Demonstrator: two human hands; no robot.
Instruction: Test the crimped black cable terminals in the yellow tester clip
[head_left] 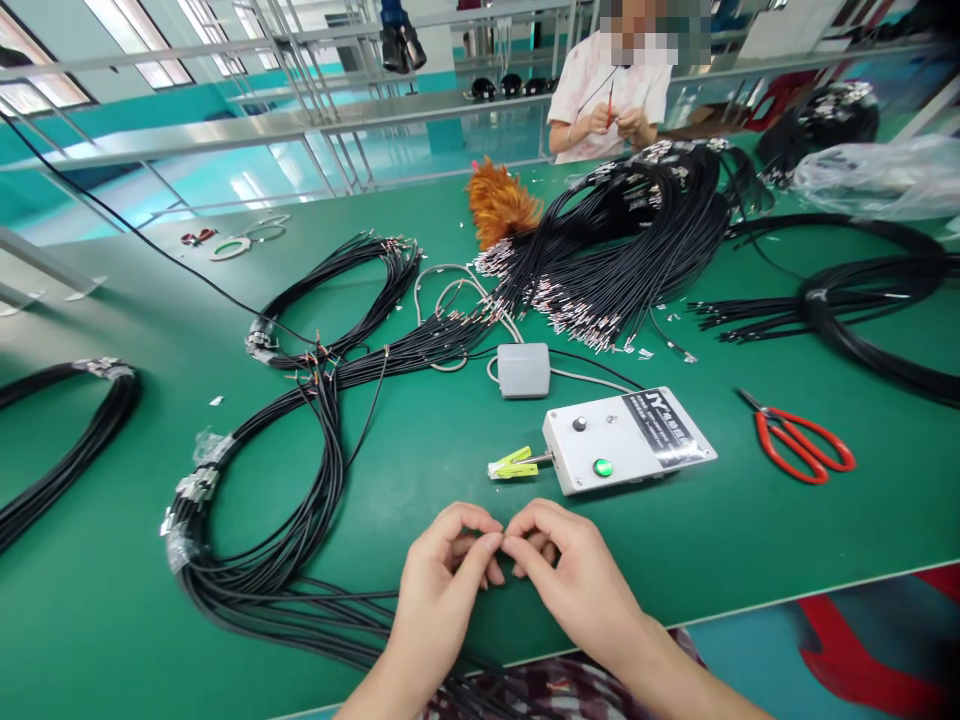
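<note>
Broad green table [420,480] underfoot of everything, spread with cable work. Across the far middle, a large heap of black wires [630,250] with metal-tipped ends fanned toward the near side; beside it at the back, an orange feather duster [499,205]. On the left half, long black cable loops [300,480] taped in bundles, running down to the near edge and under the wrists. At the right, more coiled black cable [870,295] and a crumpled clear plastic bag [885,170]. Beyond the far edge, another person [611,95] in a light shirt, hands busy with something small. Nearer centre, a grey test box [626,440] with a green button and black knob, a yellow-green clip [511,463] at its left end, a small grey pedal-like unit [523,370] just behind. Red-handled scissors [799,440] lying to the right, apart from the box. Closest in, left hand [442,580] and right hand [577,575] drawn together just in front of the box, fingertips pinched narrow and meeting on something tiny, apparently a wire end [501,542]; too small to tell exactly.
</note>
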